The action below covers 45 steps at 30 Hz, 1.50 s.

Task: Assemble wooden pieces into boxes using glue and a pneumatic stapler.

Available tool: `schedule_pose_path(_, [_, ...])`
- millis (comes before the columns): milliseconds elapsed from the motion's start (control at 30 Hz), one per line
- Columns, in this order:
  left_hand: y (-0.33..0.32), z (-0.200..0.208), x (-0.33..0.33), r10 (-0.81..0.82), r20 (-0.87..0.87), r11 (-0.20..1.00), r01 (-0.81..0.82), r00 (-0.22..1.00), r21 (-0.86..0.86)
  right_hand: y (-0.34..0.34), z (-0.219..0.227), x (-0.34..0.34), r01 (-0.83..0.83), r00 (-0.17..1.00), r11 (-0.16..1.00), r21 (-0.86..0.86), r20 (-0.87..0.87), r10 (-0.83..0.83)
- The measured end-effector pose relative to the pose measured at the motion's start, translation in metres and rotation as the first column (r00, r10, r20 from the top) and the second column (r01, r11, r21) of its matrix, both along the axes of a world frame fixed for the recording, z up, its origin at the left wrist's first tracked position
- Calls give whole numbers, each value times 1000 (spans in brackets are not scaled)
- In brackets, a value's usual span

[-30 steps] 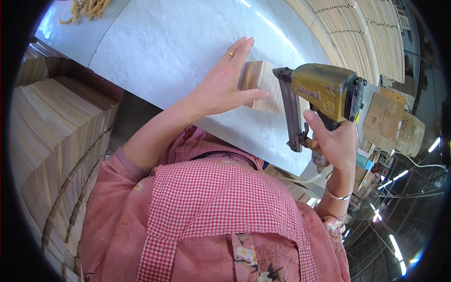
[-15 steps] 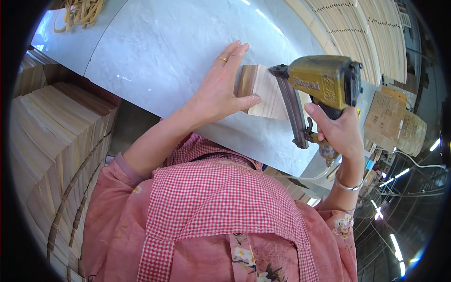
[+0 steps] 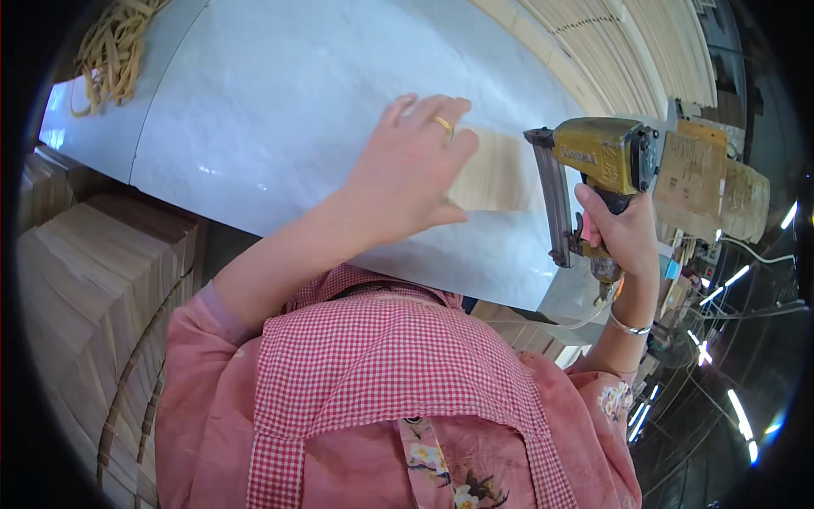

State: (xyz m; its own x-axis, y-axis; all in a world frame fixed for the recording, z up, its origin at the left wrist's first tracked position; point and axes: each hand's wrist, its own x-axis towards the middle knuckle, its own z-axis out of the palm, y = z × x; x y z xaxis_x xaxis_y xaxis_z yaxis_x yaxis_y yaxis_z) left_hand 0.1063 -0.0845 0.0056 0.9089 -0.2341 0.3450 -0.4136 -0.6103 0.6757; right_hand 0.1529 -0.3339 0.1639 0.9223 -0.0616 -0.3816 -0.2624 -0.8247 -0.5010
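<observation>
A pale wooden piece (image 3: 496,170), blurred in outline, lies on the grey-white marbled tabletop (image 3: 280,110). At its left side, my left hand (image 3: 415,170) is bent with fingers apart and partly smeared by motion; it covers that end of the wood. Whether the fingertips touch the wood I cannot tell. My right hand (image 3: 623,233) is wrapped round the handle of a yellow-gold nail gun (image 3: 598,157) with a dark slanted magazine. The gun's nose is just right of the wooden piece, apart from it.
Tan bands (image 3: 114,55) lie in a tangle at the table's far left. Long pale wooden strips (image 3: 615,42) are stacked at the far right. Stacked boards (image 3: 102,280) stand below the table on my left. A cardboard box (image 3: 695,178) sits beyond my right hand.
The nail gun has moved right, off the wooden piece. My left hand has shifted and curled its fingers beside the wood, which now lies at a different angle.
</observation>
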Motion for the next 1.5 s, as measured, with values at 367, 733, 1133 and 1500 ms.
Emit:
schedule_pose_path(367, [-45, -3, 27, -129, -51, 970, 137, 990, 201, -3, -5, -5, 23, 999, 999, 32, -39, -22])
schedule_pose_path(733, [-44, 1, 33, -160, -76, 961, 173, 984, 214, -3, -11, -9, 77, 995, 996, 36, -70, -75])
schedule_pose_path(1133, [-30, -9, 28, -177, 93, 984, 178, 980, -3, -29, -14, -28, 170, 985, 985, -25, 50, -168])
schedule_pose_path(1500, [40, -24, -31, 56, -625, 823, -390, 779, -412, -255, -163, -128, 466, 865, 698, -543, 444, -232])
